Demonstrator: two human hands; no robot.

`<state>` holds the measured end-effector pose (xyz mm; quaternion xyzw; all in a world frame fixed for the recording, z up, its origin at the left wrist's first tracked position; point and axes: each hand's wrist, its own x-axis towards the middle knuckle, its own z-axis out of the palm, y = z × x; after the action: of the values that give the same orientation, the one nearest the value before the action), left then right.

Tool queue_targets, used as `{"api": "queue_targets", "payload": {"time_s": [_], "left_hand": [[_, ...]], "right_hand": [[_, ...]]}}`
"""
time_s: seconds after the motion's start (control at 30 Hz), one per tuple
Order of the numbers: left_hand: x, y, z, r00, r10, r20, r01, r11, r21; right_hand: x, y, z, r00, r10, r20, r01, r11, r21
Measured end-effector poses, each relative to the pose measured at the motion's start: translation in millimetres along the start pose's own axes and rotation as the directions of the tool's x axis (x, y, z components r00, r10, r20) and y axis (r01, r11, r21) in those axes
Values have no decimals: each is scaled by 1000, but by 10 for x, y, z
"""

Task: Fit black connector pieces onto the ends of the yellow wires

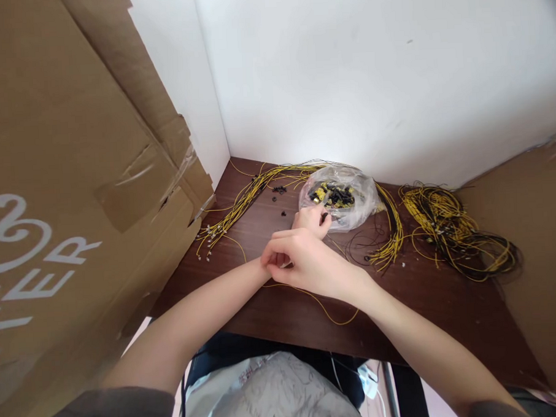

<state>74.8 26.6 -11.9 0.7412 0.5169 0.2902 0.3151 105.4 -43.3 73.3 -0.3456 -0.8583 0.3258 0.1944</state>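
On the dark table (429, 300), a cardboard box (51, 181) showed white letters "ER". The right hand (308, 265) pinched a yellow wire (328, 311); the left hand (312, 220), half hidden, touched the plastic bag (351, 196), grip unclear.

My table (273, 307) is dark wood with a smooth, faintly glossy finish. The bag (351, 193) is thin clear plastic, crinkled and shiny. The wires (449, 225) wear smooth yellow plastic sheathing, a few black. The box (74, 180) beside me is matt brown cardboard, patched with glossy brown tape (134, 184).
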Motion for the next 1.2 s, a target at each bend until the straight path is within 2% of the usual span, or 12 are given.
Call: {"api": "queue_targets", "payload": {"time_s": [0.2,0.47,0.67,0.83,1.03,1.2], "left_hand": [[-18,-6,8,997,81,-12,-78,985,156],[-41,10,9,992,127,-9,-123,974,189],[-74,47,-20,982,187,18,-187,958,217],[-98,75,-36,984,176,40,-181,947,265],[-104,86,-31,984,169,60,-179,942,285],[-82,74,-31,984,166,68,-178,954,240]], "right_hand": [[-26,6,37,1000,-12,5,13,999,-52],[64,-75,31,996,50,77,-34,979,-202],[143,-203,71,983,156,95,-102,903,-418],[201,-249,127,984,166,62,-107,836,-538],[202,-250,116,978,194,75,-126,838,-531],[174,-166,93,981,168,94,-116,906,-407]]}}
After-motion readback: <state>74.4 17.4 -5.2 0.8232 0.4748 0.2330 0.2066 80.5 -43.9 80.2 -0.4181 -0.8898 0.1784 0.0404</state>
